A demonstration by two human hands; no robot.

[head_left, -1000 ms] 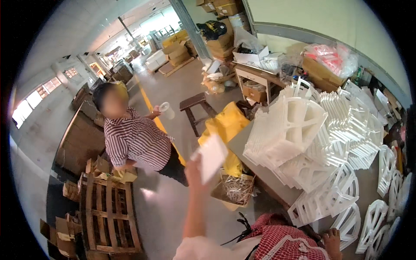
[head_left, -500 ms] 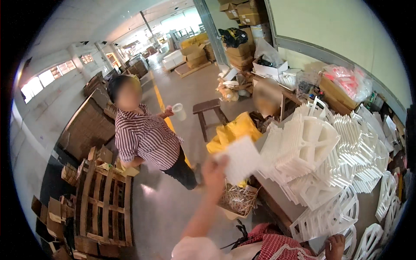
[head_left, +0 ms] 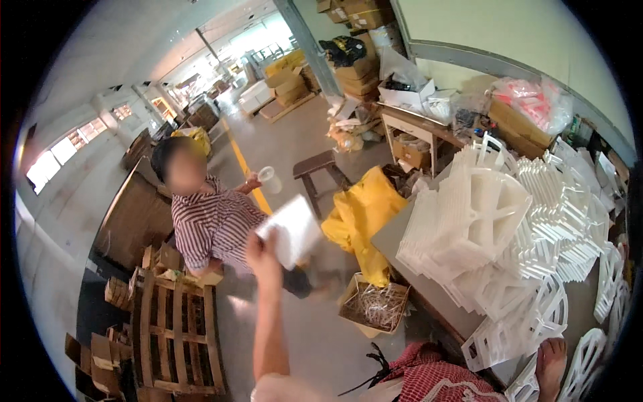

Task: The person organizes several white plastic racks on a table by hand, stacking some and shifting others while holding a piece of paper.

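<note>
My left hand (head_left: 264, 253) is raised out ahead over the floor, its fingers closed on one edge of a flat white square sheet (head_left: 295, 228). I cannot make out whether the sheet is card or plastic. At the lower right, my right hand (head_left: 552, 355) rests among white openwork plastic frames (head_left: 519, 328) at the near side of the table (head_left: 442, 313). Its fingers lie forward against the frames, with nothing visibly gripped. Thick stacks of similar white plastic frames (head_left: 462, 221) cover the table beyond it.
Ahead on the left stands another person (head_left: 214, 224) in a striped shirt, holding a translucent cup (head_left: 270, 179). Wooden pallets (head_left: 175, 335) lie at lower left. A stool (head_left: 316, 165), a yellow bag (head_left: 365, 211) and a box of clear scraps (head_left: 375, 305) stand beside the table.
My left hand has swung left with the white sheet, toward the other person. My right hand has shifted right and slightly farther away along the frames. The view has turned a little.
</note>
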